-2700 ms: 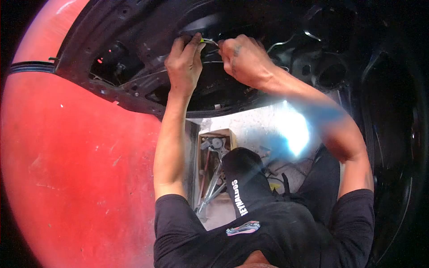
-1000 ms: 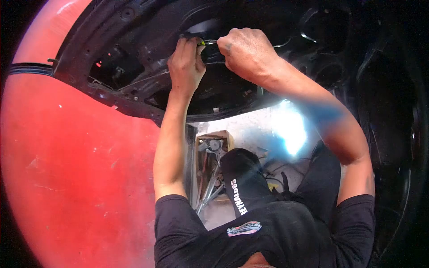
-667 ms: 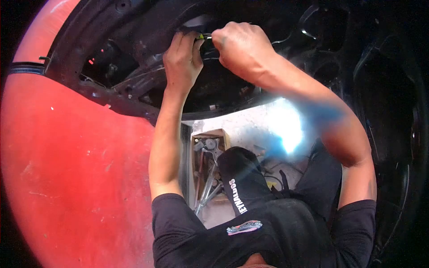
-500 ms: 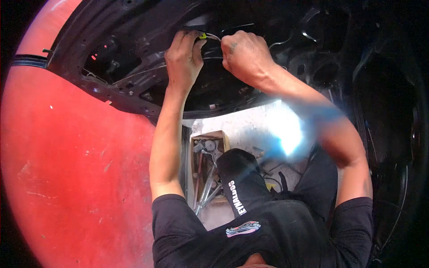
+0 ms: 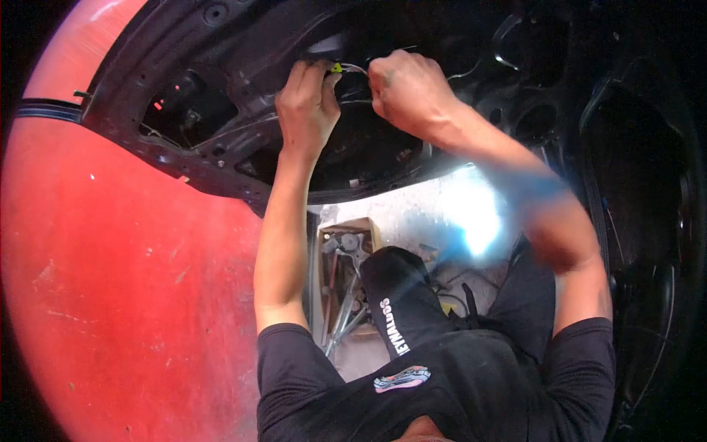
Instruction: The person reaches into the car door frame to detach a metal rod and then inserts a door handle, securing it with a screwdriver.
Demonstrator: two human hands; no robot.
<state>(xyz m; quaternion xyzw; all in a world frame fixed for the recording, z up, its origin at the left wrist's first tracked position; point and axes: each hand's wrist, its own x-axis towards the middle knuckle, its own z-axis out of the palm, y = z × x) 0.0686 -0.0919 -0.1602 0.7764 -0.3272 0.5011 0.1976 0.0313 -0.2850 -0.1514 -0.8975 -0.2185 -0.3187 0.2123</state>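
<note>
In the head view my left hand [image 5: 305, 99] is raised in front of a car door's bare black inner frame [image 5: 228, 85]. Its thumb and fingers pinch a small yellow-green connector [image 5: 336, 67]. From that piece a thin pale wire [image 5: 356, 68] curves across to my right hand [image 5: 409, 85]. My right hand is closed, fingers curled around the wire's other end; what lies inside the fist is hidden. Both hands are at about the same height, a short gap apart.
The door's red outer skin [image 5: 132, 280] fills the left side. Below the door, a cardboard box [image 5: 374, 230] of metal parts stands on the floor beside my leg [image 5: 394, 295]. Dark car bodywork [image 5: 648, 184] lies on the right. A bright glare [image 5: 475, 214] washes out part of the floor.
The whole view has shifted slightly, so the door and hands appear a little lower and further right. Both hands keep their grips, with the wire still stretched between them.
</note>
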